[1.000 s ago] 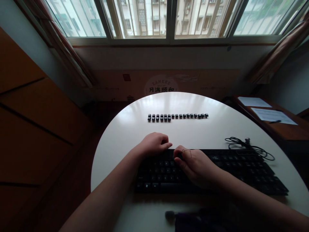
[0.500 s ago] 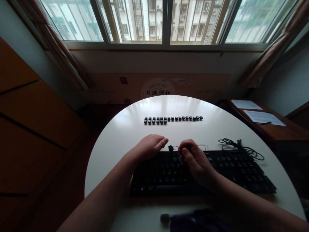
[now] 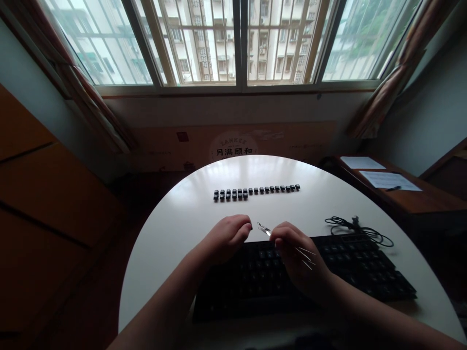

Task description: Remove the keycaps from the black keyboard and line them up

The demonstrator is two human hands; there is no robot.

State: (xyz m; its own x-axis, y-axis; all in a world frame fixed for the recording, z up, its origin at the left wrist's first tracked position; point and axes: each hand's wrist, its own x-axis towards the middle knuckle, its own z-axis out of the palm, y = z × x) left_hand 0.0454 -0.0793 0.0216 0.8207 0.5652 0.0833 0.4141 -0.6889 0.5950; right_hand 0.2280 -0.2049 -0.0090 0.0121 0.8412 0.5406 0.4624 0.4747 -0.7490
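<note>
Head view: left hand [image 3: 230,234] pinches a small dark piece [image 3: 251,226], likely a keycap; right hand [image 3: 297,245] grasps a wire tool [image 3: 267,231] near the keyboard's [image 3: 359,270] far edge; seemingly separating cap from tool, next needing a light, steady pinch.

Keycap, black, one [image 3: 251,226]: off the wire tool [image 3: 267,232], now at the fingertips of the left hand [image 3: 229,236]. Wire tool, in the right hand [image 3: 299,249]: newly slanted, left end bare, right-end wires dipping.

2 bare forearms [image 3: 171,290] angled inward; left hand [image 3: 229,235] pinched, right hand [image 3: 294,241] curled, 2 hands apart.
</note>
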